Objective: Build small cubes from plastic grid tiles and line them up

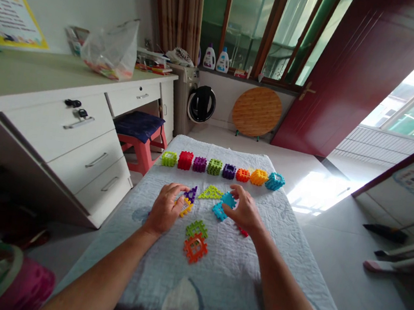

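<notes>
Over the left side of the bed-like cloth surface, my left hand (166, 208) is curved with thumb and forefinger apart. Its fingertips are beside a purple triangle building piece (190, 194) and a yellow building piece (186, 208). My right hand (244, 211) also has its thumb and forefinger spread, over the right edge of a blue square building piece (220, 210); whether they touch it is hard to tell. Between the hands lies a lime triangle piece (211, 192). Nearer me, an orange square piece (195, 248) overlaps a green one (197, 228). A red piece (243, 231) is partly hidden under my right wrist.
Several interlocked cubes, among them a red cube (185, 160) and a blue cube (275, 181), form a row across the far part of the pale cloth (228, 288). A white desk (80, 144) and a pink stool (143, 152) stand left; a basket (25, 278) is lower left.
</notes>
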`<control>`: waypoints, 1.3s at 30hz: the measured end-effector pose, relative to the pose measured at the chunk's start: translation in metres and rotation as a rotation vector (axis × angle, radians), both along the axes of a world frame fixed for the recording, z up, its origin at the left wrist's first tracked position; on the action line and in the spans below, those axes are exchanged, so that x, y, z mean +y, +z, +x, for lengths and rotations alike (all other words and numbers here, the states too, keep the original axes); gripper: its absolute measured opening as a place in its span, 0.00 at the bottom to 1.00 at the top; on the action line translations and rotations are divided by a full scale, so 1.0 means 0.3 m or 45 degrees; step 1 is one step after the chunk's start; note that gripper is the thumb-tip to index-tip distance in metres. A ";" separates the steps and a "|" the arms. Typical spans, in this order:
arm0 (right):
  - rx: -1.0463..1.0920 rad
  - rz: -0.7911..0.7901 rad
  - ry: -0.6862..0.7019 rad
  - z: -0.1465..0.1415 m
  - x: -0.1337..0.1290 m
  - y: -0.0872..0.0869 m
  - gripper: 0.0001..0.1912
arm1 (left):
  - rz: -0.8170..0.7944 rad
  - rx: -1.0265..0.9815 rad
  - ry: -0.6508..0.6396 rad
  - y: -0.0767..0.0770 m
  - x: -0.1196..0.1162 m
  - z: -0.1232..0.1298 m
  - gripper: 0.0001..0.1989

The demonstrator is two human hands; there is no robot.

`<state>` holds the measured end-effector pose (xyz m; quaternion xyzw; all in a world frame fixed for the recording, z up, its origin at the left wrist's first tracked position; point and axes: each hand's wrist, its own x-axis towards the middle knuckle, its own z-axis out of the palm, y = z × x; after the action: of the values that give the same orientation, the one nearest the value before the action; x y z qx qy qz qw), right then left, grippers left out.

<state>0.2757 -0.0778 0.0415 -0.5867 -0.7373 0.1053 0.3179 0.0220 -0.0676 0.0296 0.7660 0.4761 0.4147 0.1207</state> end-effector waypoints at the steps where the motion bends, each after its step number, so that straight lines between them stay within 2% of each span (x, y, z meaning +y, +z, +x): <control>1: -0.043 -0.020 -0.026 0.006 0.001 0.002 0.27 | -0.001 -0.003 -0.001 0.001 -0.001 0.000 0.12; 6: -0.335 -0.178 0.028 -0.037 -0.020 0.010 0.24 | -0.006 -0.001 -0.004 0.005 -0.003 0.003 0.12; 11: -0.438 -0.231 0.001 -0.069 -0.030 0.012 0.26 | -0.001 0.006 -0.011 0.003 -0.001 0.004 0.11; 26: -0.493 -0.222 -0.070 -0.077 -0.039 -0.004 0.28 | 0.005 -0.002 -0.025 0.008 -0.017 0.000 0.10; 31: -0.488 -0.229 -0.068 -0.081 -0.035 -0.007 0.23 | 0.011 0.002 -0.025 0.005 -0.014 0.000 0.10; 39: -0.456 -0.244 -0.088 -0.048 -0.019 -0.004 0.32 | 0.007 0.019 -0.032 0.004 -0.014 0.003 0.10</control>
<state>0.2612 -0.0833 0.0402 -0.6486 -0.7480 0.0580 0.1281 0.0231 -0.0718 0.0308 0.7755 0.4661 0.4085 0.1203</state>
